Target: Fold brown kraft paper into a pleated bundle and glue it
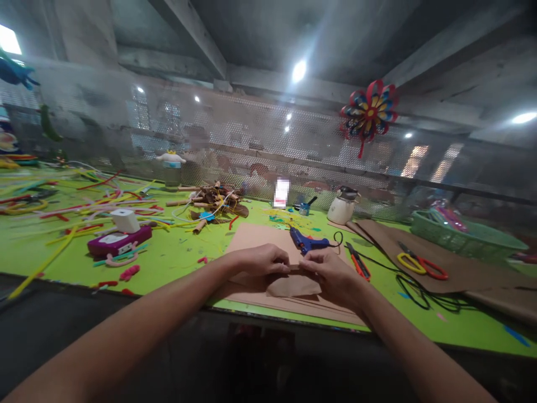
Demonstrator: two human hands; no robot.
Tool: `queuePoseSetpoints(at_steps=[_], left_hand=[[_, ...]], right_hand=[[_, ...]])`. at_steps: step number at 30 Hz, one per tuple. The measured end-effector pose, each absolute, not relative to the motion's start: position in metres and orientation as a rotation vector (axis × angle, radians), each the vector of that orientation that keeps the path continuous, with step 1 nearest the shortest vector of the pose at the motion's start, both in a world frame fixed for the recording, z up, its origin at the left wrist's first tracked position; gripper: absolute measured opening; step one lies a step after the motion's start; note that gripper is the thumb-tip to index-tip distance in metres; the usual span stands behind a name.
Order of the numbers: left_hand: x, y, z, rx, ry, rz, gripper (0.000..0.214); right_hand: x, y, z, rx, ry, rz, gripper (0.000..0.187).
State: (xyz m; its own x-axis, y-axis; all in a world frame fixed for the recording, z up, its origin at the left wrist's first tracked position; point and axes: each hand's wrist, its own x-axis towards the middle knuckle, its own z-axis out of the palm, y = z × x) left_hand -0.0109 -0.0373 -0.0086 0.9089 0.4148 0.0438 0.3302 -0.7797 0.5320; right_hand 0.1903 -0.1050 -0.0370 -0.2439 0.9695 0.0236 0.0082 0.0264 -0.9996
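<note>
Both hands meet over a stack of brown paper sheets (251, 238) at the front edge of the table. My left hand (266, 260) is closed, its fingers pinching the upper edge of a small piece of brown paper (293, 286). From the other side my right hand (329, 271) grips the same edge, thumb and fingertips pressed together. That edge looks folded or rolled, and the lower part of the piece hangs toward me. Just beyond the fingers a blue glue gun (309, 242) lies on the sheets. An orange utility knife (358, 262) rests to the right of my right hand.
Scissors (422, 266) lie on brown paper at right, near a black cord (413, 291) and a green basket (470, 235). A purple power strip (119, 242) and many pipe cleaners (54, 207) spread leftward. Behind stand rolled paper pieces (218, 204) and a white jug (340, 208).
</note>
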Motion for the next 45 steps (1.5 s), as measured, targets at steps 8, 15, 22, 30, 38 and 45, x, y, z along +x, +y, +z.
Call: queuePoseSetpoints(at_steps=[8,15,22,30,38,45], left_hand=[[-0.008,-0.042,-0.012,2.512,0.543,0.219,0.029],[-0.009,-0.038,-0.013,2.495,0.608,0.245,0.032],[-0.014,-0.037,-0.015,2.600,0.724,0.265,0.039],[-0.014,-0.038,-0.014,2.629,0.698,0.314,0.038],[-0.013,-0.034,-0.015,2.501,0.707,0.332,0.041],[-0.015,-0.033,-0.015,2.353,0.728,0.297,0.043]], right_hand=[[0.192,-0.098,-0.043,-1.101,-1.722,1.201,0.031],[0.197,-0.094,-0.039,-1.141,-1.729,1.160,0.033],[0.191,-0.101,-0.044,-1.036,-1.512,1.296,0.032],[0.193,-0.097,-0.037,-1.184,-1.921,0.921,0.034],[0.192,-0.098,-0.031,-1.208,-1.859,0.919,0.032],[0.193,-0.100,-0.042,-0.982,-1.424,1.405,0.029]])
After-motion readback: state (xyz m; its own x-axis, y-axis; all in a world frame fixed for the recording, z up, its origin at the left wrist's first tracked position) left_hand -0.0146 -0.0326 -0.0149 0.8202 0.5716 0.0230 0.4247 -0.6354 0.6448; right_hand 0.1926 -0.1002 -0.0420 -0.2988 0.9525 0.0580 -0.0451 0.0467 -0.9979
